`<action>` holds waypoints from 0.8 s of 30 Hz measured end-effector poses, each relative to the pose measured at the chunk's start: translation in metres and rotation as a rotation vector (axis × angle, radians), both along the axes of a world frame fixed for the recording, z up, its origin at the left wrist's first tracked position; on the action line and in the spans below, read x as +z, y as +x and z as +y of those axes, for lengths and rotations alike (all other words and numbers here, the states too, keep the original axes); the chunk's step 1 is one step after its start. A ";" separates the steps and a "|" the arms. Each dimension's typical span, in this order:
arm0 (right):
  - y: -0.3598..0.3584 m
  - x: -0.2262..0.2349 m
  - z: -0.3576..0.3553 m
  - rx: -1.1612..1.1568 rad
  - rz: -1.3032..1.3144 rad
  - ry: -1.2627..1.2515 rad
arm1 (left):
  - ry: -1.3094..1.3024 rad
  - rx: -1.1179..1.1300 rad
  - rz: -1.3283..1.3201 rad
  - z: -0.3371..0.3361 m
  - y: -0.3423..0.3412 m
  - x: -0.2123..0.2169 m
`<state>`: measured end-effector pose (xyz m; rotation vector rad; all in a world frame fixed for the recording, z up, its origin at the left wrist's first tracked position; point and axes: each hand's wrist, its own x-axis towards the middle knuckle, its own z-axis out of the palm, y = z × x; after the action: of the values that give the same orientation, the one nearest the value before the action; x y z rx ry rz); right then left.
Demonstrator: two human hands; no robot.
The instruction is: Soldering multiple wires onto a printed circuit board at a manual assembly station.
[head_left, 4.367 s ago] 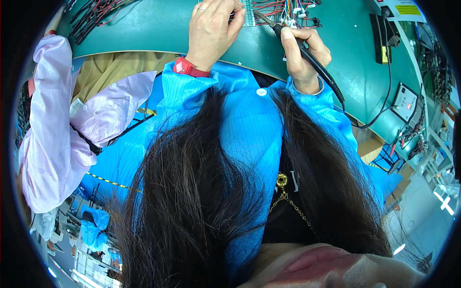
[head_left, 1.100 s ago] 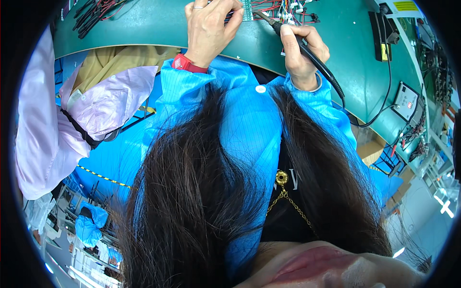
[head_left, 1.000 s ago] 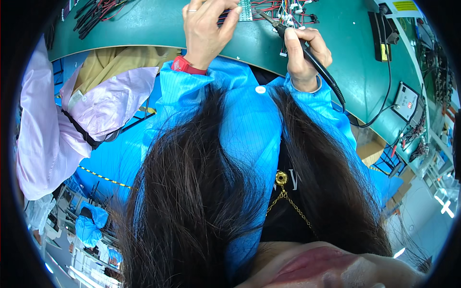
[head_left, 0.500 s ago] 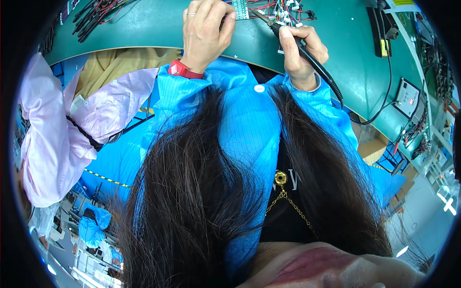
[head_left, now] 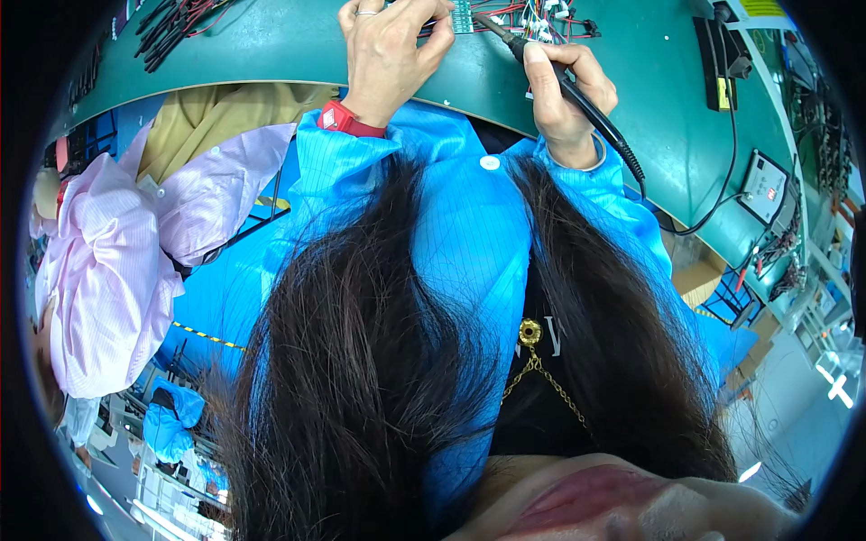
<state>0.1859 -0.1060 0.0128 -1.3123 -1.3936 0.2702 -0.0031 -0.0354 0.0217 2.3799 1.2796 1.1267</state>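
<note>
you are in what looks like an electronics workshop or assembly floor: your green bench (head_left: 672,135) carries a small green circuit board (head_left: 463,18), bundled dark wires (head_left: 173,34) and a box with a lit display (head_left: 765,187), with a corded soldering iron (head_left: 591,112) above it. your smock (head_left: 469,243) is blue; a co-worker in pink (head_left: 104,270) is beside you, on your left.
</note>
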 end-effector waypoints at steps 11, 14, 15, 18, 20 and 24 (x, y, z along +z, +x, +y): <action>0.002 0.000 0.002 0.037 -0.082 0.059 | -0.002 -0.004 -0.016 0.000 0.000 -0.002; 0.001 -0.001 0.001 0.036 -0.064 0.038 | -0.006 -0.003 -0.014 0.000 0.000 -0.002; 0.001 -0.001 0.001 0.038 -0.064 0.038 | -0.005 -0.004 -0.014 -0.001 0.000 -0.003; 0.001 0.000 0.001 0.037 -0.063 0.045 | 0.019 0.001 -0.028 0.000 0.000 -0.003; 0.001 -0.001 0.002 0.037 -0.061 0.051 | 0.006 -0.002 -0.028 0.000 0.000 -0.003; 0.000 0.002 0.001 0.026 -0.071 0.076 | -0.005 -0.009 -0.018 0.001 0.000 -0.003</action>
<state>0.1863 -0.1048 0.0148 -1.2523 -1.4671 0.1876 -0.0036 -0.0347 0.0191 2.3647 1.2626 1.1384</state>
